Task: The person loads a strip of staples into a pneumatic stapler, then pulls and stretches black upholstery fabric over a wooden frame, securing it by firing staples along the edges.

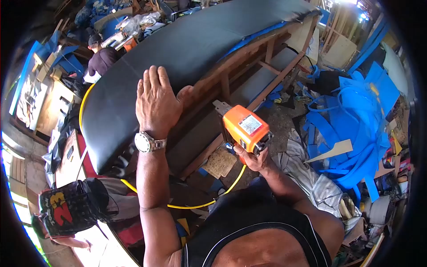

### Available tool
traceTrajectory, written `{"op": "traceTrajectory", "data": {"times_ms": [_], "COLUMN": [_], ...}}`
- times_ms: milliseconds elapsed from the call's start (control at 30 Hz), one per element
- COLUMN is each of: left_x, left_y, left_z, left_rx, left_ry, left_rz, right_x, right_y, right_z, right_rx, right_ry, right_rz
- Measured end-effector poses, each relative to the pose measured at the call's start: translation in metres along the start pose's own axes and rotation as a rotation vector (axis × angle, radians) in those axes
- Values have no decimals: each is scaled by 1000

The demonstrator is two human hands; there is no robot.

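Note:
My left hand (155,100), a metal watch on its wrist, lies flat with fingers stretched out on the black cover (187,46) of a long upholstered piece of furniture, close to its edge. In my right hand (255,159) is an orange staple gun (246,125), gripped by its handle. Its metal nose points toward the wooden frame (225,86) on the open side of the piece, apart from the wood. From the handle a yellow air hose (238,181) curves down and to the left. The fingers round the handle are partly hidden by the tool.
Blue foam offcuts (344,129) are heaped on the right, beside a crumpled grey sheet (304,167). A board scrap (219,163) lies below the frame. One person (101,60) is at the upper left; another person (73,207) stands at the lower left by a table.

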State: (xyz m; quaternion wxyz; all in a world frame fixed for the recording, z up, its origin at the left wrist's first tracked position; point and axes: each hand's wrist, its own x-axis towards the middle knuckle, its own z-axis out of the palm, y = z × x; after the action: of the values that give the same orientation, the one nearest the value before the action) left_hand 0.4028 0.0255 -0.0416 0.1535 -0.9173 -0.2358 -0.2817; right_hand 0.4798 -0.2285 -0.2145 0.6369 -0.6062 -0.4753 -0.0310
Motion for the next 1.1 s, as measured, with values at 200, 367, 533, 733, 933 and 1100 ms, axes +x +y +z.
{"op": "traceTrajectory", "data": {"times_ms": [200, 367, 533, 733, 933, 1100], "left_x": [1, 75, 118, 100, -24, -130], "left_y": [115, 198, 241, 255, 210, 85], "left_z": [18, 67, 87, 82, 7, -72], "left_rx": [-1386, -2172, -2241, -1641, -1274, 196], "left_ry": [7, -48, 37, -174, -1471, -962], "left_rz": [-154, -676, -755, -120, 100, -684], "right_x": [19, 51, 91, 167, 217, 261], "right_y": [66, 103, 133, 157, 139, 140], "right_z": [-66, -161, -243, -340, -424, -431], "right_rx": [80, 192, 259, 799, 1022, 1075], "right_ry": [61, 35, 148, 423, 354, 390], "right_rz": [108, 274, 407, 342, 90, -106]}}
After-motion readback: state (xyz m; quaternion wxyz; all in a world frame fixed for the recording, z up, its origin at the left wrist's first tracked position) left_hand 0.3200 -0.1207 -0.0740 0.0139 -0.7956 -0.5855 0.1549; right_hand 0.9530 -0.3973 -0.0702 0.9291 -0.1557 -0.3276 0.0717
